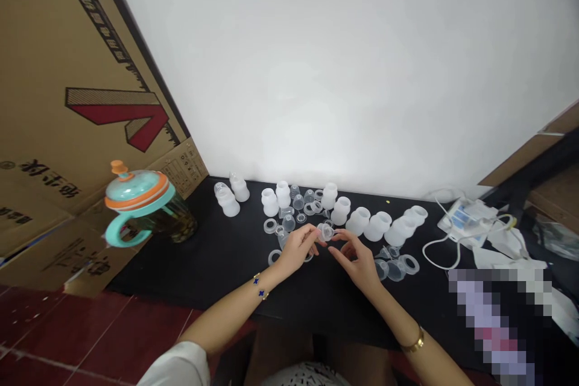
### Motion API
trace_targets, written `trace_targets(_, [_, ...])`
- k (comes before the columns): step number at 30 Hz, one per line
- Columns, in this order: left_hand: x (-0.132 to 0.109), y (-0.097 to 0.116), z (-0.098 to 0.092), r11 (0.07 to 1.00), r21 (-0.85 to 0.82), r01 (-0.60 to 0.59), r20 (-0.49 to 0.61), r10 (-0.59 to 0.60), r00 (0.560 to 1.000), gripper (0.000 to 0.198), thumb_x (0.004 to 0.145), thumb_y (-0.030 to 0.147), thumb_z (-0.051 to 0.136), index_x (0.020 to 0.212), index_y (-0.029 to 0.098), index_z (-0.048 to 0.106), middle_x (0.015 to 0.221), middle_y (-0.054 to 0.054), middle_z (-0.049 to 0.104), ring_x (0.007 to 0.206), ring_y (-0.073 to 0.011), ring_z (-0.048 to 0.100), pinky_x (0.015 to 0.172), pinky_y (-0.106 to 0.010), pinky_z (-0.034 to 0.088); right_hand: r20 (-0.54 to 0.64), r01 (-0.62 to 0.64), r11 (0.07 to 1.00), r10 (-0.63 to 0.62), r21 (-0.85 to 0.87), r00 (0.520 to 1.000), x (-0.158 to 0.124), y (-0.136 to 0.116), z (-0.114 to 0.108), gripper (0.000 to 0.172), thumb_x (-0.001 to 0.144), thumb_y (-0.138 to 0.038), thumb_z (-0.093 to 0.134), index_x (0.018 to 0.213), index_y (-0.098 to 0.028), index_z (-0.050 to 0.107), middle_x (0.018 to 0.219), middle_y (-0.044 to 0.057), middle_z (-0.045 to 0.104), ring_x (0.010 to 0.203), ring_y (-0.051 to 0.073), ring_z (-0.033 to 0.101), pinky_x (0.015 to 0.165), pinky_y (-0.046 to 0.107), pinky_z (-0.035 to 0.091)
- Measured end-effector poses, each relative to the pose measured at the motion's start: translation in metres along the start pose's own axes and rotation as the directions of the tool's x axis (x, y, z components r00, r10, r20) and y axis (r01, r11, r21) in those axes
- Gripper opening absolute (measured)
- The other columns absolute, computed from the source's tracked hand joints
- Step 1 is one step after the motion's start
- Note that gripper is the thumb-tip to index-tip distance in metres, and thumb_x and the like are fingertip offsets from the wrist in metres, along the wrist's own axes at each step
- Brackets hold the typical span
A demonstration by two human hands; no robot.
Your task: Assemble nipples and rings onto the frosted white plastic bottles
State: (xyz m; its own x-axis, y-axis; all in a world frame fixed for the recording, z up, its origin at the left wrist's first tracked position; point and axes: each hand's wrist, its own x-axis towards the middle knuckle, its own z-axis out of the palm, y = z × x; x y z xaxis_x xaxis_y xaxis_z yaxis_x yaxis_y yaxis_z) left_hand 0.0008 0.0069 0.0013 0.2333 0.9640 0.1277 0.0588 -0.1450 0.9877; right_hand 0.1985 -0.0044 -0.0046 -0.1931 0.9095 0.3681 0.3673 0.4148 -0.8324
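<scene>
Above the middle of the black table, my left hand point(296, 250) pinches a clear baby bottle nipple with a ring point(325, 231) between thumb and fingers. Close on its right side is my right hand point(357, 258); the index fingertip reaches the piece's edge while the thumb stands apart below it. Loose nipples point(288, 223) and clear rings point(270, 226) lie just behind and left of the hands. More nipples point(396, 270) and a flat ring point(409, 264) lie right of my right hand. White bottles point(360, 221) stand behind in a row, mouths uncovered.
Two white bottles with clear tops point(227, 200) stand at the back left. A teal and orange lidded jug point(140, 193) is beside a large cardboard box point(90, 102). At the right lie a white cable point(441, 265) and packaging point(470, 220). A white wall point(316, 72) rises behind the table point(217, 271).
</scene>
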Motion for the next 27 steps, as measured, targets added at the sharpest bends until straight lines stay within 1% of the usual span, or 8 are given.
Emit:
trace_targets(2, [0.0016, -0.0003, -0.0001, 0.997, -0.073, 0.029, 0.067, -0.024, 0.997, 0.037, 0.097, 0.051, 0.047, 0.09, 0.017, 0.059, 0.082, -0.004, 0.074, 0.055, -0.0118, 0.064, 0.052, -0.021, 0.046, -0.021, -0.004, 1.0, 0.004, 0.001, 1.0, 0.0001, 0.0015, -0.0005, 0.033, 0.09, -0.04, 0.065, 0.117, -0.022, 0.062, 0.096, 0.006, 0.071, 0.056, 0.014, 0.057, 0.052, 0.027, 0.051])
trace_targets(4, [0.0021, 0.0004, 0.0003, 0.991, -0.116, 0.063, 0.122, -0.049, 0.991, 0.039, 0.096, 0.053, 0.047, 0.088, 0.016, 0.057, 0.082, -0.005, 0.073, 0.054, -0.0113, 0.064, 0.05, -0.02, 0.046, -0.025, -0.015, 1.0, 0.015, 0.004, 1.0, 0.0004, 0.0027, -0.0012, 0.032, 0.09, -0.041, 0.065, 0.116, -0.022, 0.065, 0.092, 0.006, 0.07, 0.057, 0.014, 0.057, 0.053, 0.027, 0.051])
trace_targets(8, [0.002, 0.0023, 0.0009, 0.984, -0.152, 0.096, 0.174, -0.069, 0.982, 0.042, 0.095, 0.056, 0.048, 0.085, 0.016, 0.055, 0.08, -0.005, 0.072, 0.053, -0.0105, 0.064, 0.049, -0.019, 0.045, 0.009, -0.02, 1.0, 0.02, 0.024, 1.0, 0.0021, 0.0028, -0.0032, 0.033, 0.09, -0.041, 0.067, 0.118, -0.024, 0.067, 0.09, 0.005, 0.07, 0.058, 0.015, 0.056, 0.055, 0.028, 0.05])
trace_targets(10, [0.002, 0.0026, 0.0009, 0.982, -0.157, 0.101, 0.184, -0.071, 0.98, 0.042, 0.094, 0.056, 0.048, 0.086, 0.016, 0.055, 0.08, -0.005, 0.072, 0.053, -0.0104, 0.063, 0.049, -0.019, 0.046, 0.016, -0.018, 0.999, 0.018, 0.039, 1.0, 0.0031, 0.0021, -0.0039, 0.03, 0.09, -0.041, 0.067, 0.115, -0.024, 0.069, 0.093, 0.005, 0.07, 0.059, 0.015, 0.056, 0.055, 0.028, 0.05])
trace_targets(16, [0.0012, 0.0032, 0.0016, 0.984, -0.155, 0.092, 0.187, -0.062, 0.98, 0.039, 0.096, 0.054, 0.048, 0.086, 0.017, 0.056, 0.078, -0.004, 0.071, 0.052, -0.0101, 0.062, 0.05, -0.02, 0.047, -0.015, -0.008, 0.999, 0.008, 0.046, 1.0, 0.0035, 0.0017, -0.0043, 0.025, 0.091, -0.042, 0.066, 0.105, -0.023, 0.072, 0.109, 0.009, 0.066, 0.065, 0.016, 0.06, 0.056, 0.029, 0.051])
trace_targets(21, [0.0, 0.0049, 0.0021, 0.984, -0.154, 0.093, 0.189, -0.063, 0.98, 0.039, 0.095, 0.054, 0.048, 0.085, 0.017, 0.055, 0.078, -0.004, 0.071, 0.052, -0.0101, 0.061, 0.051, -0.02, 0.046, -0.033, 0.007, 1.0, -0.006, 0.026, 0.999, 0.0028, 0.003, -0.0036, 0.024, 0.092, -0.043, 0.064, 0.099, -0.022, 0.073, 0.107, 0.01, 0.066, 0.068, 0.018, 0.061, 0.061, 0.031, 0.053])
trace_targets(27, [-0.0003, 0.0025, 0.0022, 0.986, -0.138, 0.094, 0.188, -0.067, 0.98, 0.04, 0.096, 0.055, 0.046, 0.086, 0.017, 0.055, 0.079, -0.004, 0.07, 0.052, -0.01, 0.06, 0.051, -0.021, 0.046, -0.053, 0.014, 1.0, -0.014, 0.007, 0.998, 0.0024, 0.0019, -0.0042, 0.026, 0.091, -0.046, 0.064, 0.097, -0.022, 0.075, 0.105, 0.01, 0.069, 0.067, 0.018, 0.063, 0.06, 0.031, 0.054])
